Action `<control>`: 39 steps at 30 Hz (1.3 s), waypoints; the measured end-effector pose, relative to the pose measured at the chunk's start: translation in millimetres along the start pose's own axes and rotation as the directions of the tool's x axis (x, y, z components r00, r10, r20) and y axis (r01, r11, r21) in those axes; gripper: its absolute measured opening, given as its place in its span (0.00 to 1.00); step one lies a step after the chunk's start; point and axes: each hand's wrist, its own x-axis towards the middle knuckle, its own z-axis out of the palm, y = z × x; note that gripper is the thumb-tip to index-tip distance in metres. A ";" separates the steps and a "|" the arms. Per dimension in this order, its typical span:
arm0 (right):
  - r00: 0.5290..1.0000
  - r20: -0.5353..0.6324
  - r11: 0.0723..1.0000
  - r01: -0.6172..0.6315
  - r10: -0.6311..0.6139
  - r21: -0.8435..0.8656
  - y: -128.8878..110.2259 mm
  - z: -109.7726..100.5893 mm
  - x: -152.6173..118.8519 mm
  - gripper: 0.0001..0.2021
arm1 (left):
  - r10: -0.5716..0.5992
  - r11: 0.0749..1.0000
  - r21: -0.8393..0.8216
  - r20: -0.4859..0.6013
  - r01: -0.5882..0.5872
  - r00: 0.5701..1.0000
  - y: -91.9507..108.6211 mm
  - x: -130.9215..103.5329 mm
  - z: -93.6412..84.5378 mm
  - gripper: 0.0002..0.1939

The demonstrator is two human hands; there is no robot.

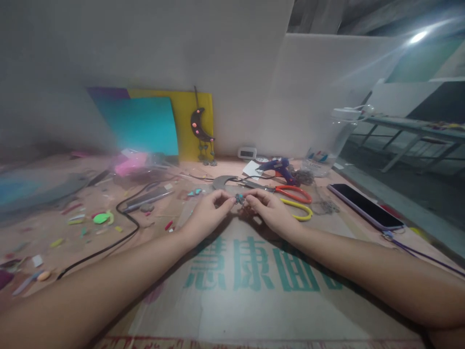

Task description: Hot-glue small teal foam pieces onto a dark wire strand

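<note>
My left hand (212, 208) and my right hand (271, 211) meet over the middle of the table. Between their pinched fingertips is a small grey piece with a teal bit on it (239, 198); both hands grip it, and its exact kind is too small to make out. Just beyond my fingers lies a grey crescent shape (224, 182). Scissors with a red handle (296, 193) are beside my right hand, and a yellow handle loop (300, 211) shows nearer me. Small teal pieces (195, 192) lie past my left hand.
A blue glue gun (278, 167), a twine bundle (304, 176) and a small white display (247, 153) stand behind. A phone (365, 206) lies right. A decorated crescent ornament (199, 126) hangs before yellow card. Colourful scraps (101, 218) and a black cord (134, 220) spread left.
</note>
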 end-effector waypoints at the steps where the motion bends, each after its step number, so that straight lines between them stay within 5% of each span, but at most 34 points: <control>1: 1.000 -0.014 1.000 -0.006 0.006 -0.006 0.4 -0.7 1.2 0.14 | -0.004 1.000 0.000 0.001 0.004 1.000 -0.3 -0.1 -0.1 0.11; 23: 0.999 -0.018 0.998 -0.030 0.031 0.051 4.4 -1.5 1.3 0.13 | -0.022 1.000 0.008 0.043 0.022 0.999 7.1 -2.9 -0.4 0.11; 30: 1.000 -0.015 0.998 -0.003 0.004 0.062 5.4 -0.1 0.4 0.13 | 0.059 0.997 -0.047 0.091 -0.055 0.994 -3.8 -1.2 0.0 0.15; 39: 0.999 -0.035 0.999 0.029 -0.028 0.037 2.6 -0.7 -0.3 0.13 | 0.028 0.998 -0.057 0.102 -0.022 0.994 -5.4 -0.1 1.7 0.16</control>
